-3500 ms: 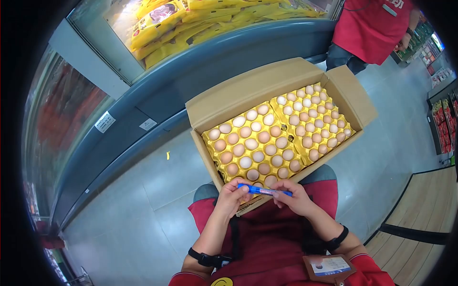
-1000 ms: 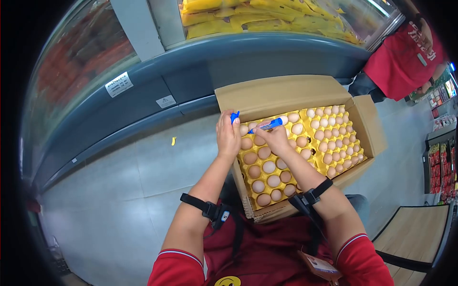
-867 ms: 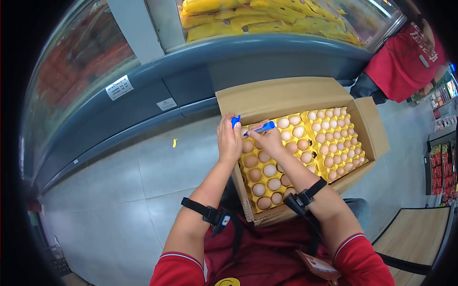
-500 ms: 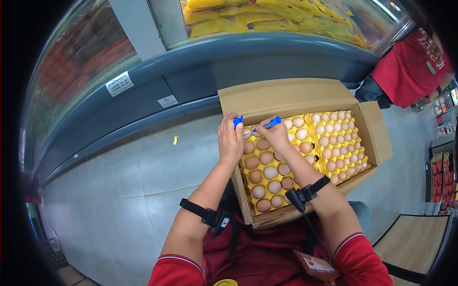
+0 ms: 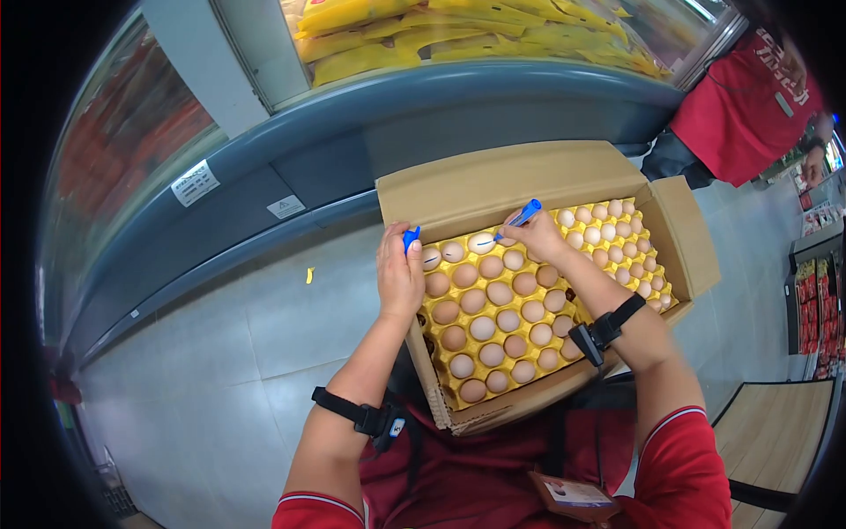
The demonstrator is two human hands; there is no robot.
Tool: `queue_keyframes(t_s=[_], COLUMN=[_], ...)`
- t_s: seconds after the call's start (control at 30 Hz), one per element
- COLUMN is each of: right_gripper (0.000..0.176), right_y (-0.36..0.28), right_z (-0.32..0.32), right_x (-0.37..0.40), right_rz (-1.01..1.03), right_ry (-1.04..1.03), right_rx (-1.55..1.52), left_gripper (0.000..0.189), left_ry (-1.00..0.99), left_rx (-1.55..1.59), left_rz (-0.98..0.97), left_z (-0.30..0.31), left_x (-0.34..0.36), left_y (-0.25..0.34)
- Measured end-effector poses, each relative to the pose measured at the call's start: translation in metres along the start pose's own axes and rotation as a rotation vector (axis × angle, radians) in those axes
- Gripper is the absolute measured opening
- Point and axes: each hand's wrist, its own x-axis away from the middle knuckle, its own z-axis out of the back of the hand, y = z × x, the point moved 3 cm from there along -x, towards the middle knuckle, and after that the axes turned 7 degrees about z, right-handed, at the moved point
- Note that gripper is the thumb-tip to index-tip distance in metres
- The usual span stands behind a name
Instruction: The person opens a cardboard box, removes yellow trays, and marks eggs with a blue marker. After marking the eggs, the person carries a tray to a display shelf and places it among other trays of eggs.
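Note:
In my right hand [image 5: 539, 236] is a blue marker [image 5: 529, 212], its tip at the back row of eggs, touching or just beside a pale egg [image 5: 480, 239] that bears a dark line. Two eggs to its left, one of them a light egg [image 5: 452, 252], carry short dark strokes as well. My left hand [image 5: 401, 280] rests at the box's back left corner with a blue marker cap [image 5: 411, 235] between its fingers. Brown and pale eggs fill the yellow egg tray [image 5: 490, 391] inside the open cardboard box [image 5: 493, 183].
Behind the box runs a dark freezer cabinet [image 5: 493, 110] holding yellow bags [image 5: 458, 35]. A person in a red shirt [image 5: 749, 97] stands at the upper right. A yellow scrap [image 5: 309, 275] lies on the grey floor, and a wooden-topped stand [image 5: 775, 432] is at lower right.
My right hand has moved the marker rightward along the back row, and a dark line now shows on the third egg. My left hand still holds the cap. The view has shifted slightly.

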Motion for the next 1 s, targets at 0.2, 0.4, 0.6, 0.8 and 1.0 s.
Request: queue_keyframes(t_s=[0.2,0.4,0.6,0.8,1.0], right_gripper=[0.014,0.012,0.008,0.009,0.012], right_y=[0.010,0.034,0.047,0.058,0.086], right_z=[0.033,0.063,0.095,0.136,0.153], right_x=[0.001,-0.001,0.005,0.009,0.003], right_rz=[-0.008,-0.025,-0.009,-0.121,-0.157], right_ry=[0.020,0.107,0.240,0.279,0.363], right_rx=[-0.117,-0.216,-0.302,-0.295,-0.263], left_gripper=[0.030,0.029,0.030,0.031,0.031], left_ry=[-0.013,-0.026,-0.040,-0.068,-0.074], left_rx=[-0.025,-0.021,-0.014,-0.009,-0.025], left_rz=[-0.010,-0.010,0.006,0.034,0.046], left_z=[-0.001,-0.002,-0.001,-0.002,-0.003], left_x=[0.000,0.001,0.001,0.000,-0.001], left_y=[0.000,0.003,0.002,0.003,0.005])
